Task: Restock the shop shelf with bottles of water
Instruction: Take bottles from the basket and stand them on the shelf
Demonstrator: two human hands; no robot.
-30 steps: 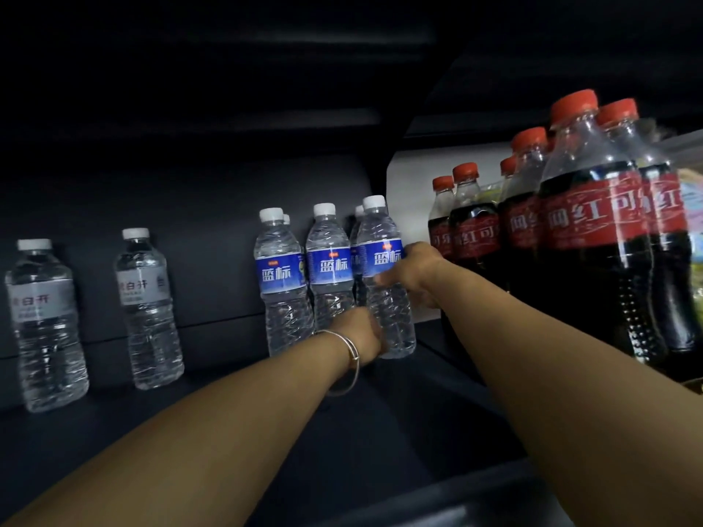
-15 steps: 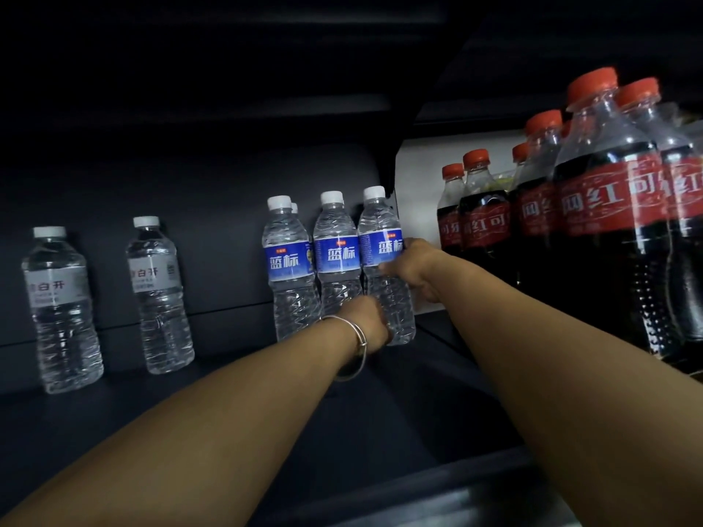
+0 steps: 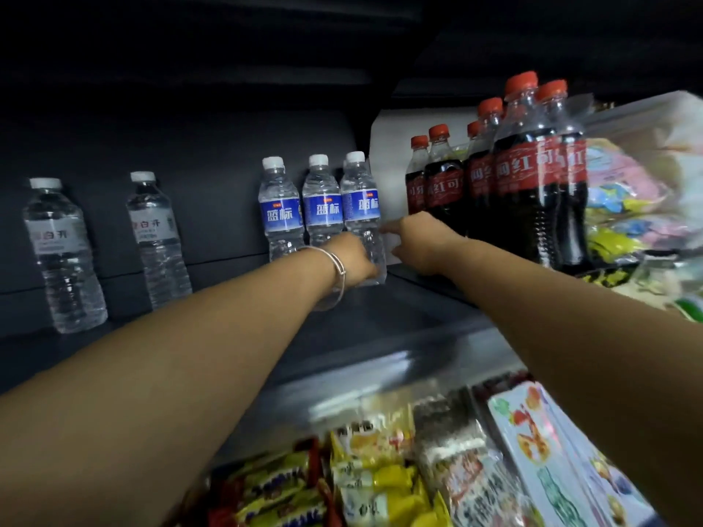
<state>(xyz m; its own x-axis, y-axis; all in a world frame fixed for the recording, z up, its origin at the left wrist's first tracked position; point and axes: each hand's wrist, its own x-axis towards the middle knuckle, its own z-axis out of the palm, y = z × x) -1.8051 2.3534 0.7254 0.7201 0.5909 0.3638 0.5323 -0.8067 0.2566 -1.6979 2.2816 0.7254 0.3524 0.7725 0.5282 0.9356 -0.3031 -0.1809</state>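
Note:
Three blue-label water bottles stand in a row at the back of the dark shelf (image 3: 384, 313): left one (image 3: 281, 216), middle one (image 3: 323, 209), right one (image 3: 361, 203); another cap shows behind them. My left hand (image 3: 355, 262), a bangle on its wrist, grips the lower part of the right bottle; its fingers are hidden behind the hand. Just right of that bottle is my right hand (image 3: 418, 241), below label height, with a finger stretched toward the bottle's side and holding nothing.
Two white-label water bottles (image 3: 57, 252) (image 3: 156, 237) stand apart at the shelf's left. Several red-capped cola bottles (image 3: 532, 184) crowd the right side before a white panel. Bagged goods (image 3: 631, 207) lie far right. Snack packets (image 3: 380, 469) fill the shelf below.
My right hand has let go of the right bottle's label and drawn back down to the right. The bottle now stands in line with the others. The view has tilted down, showing the snacks.

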